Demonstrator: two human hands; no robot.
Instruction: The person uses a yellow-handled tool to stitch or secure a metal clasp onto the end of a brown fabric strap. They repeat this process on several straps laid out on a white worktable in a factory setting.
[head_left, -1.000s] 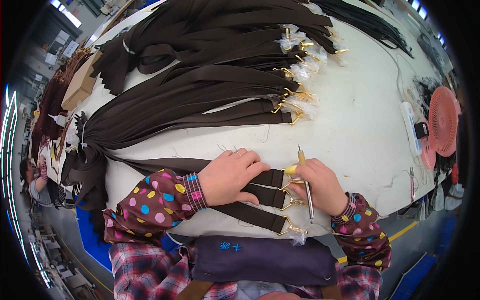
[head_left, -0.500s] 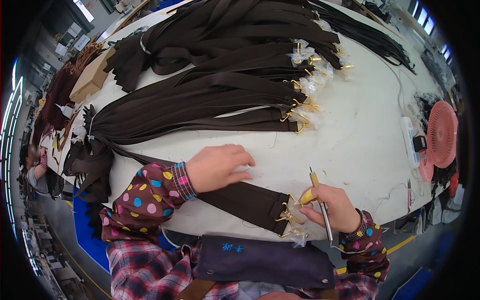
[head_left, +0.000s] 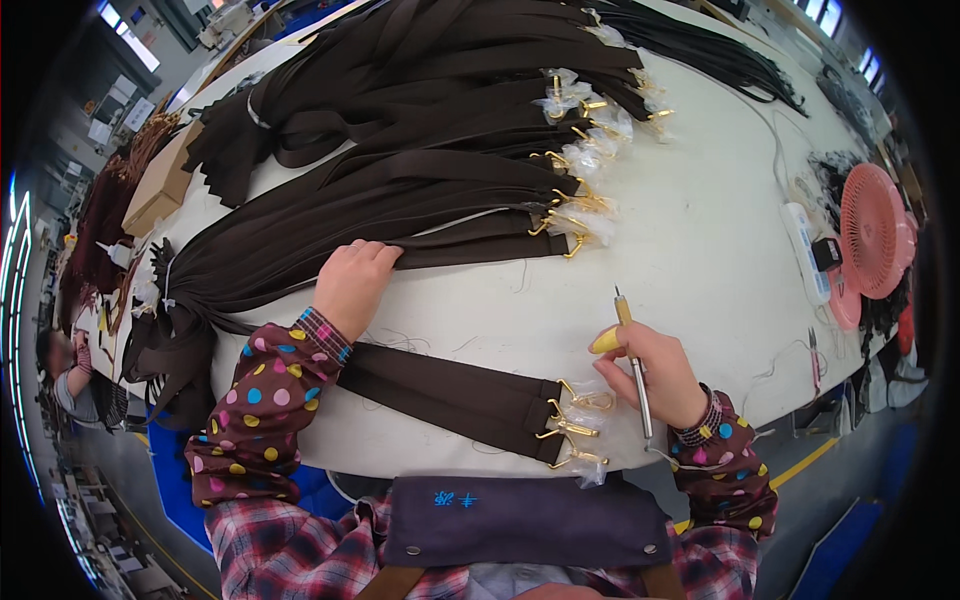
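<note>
My left hand (head_left: 350, 285) has its fingers curled onto the lower edge of the middle bundle of dark brown straps (head_left: 440, 190), gripping a strap. My right hand (head_left: 655, 370), a yellow cover on one finger, holds a pen-like metal tool (head_left: 637, 390) upright, its brass tip end (head_left: 622, 305) pointing away from me. Below my hands, a few straps (head_left: 450, 405) lie together, their gold hooks (head_left: 580, 430) partly wrapped in clear plastic, just left of my right hand. More bundled straps (head_left: 400, 50), also with plastic-wrapped hooks (head_left: 560, 95), lie toward the back of the white table (head_left: 700, 250).
At the right are a pink fan (head_left: 870, 230), a power strip (head_left: 805, 250) with cord and a thin tool (head_left: 815, 355). A cardboard box (head_left: 160, 175) and maroon material (head_left: 90, 250) lie at the left, where another person (head_left: 70, 370) sits. Thin black straps (head_left: 730, 50) lie at the back right.
My left hand has moved up and left from the front straps to the middle bundle. The front straps now lie closer together. My right hand, still holding the tool, has shifted slightly right.
</note>
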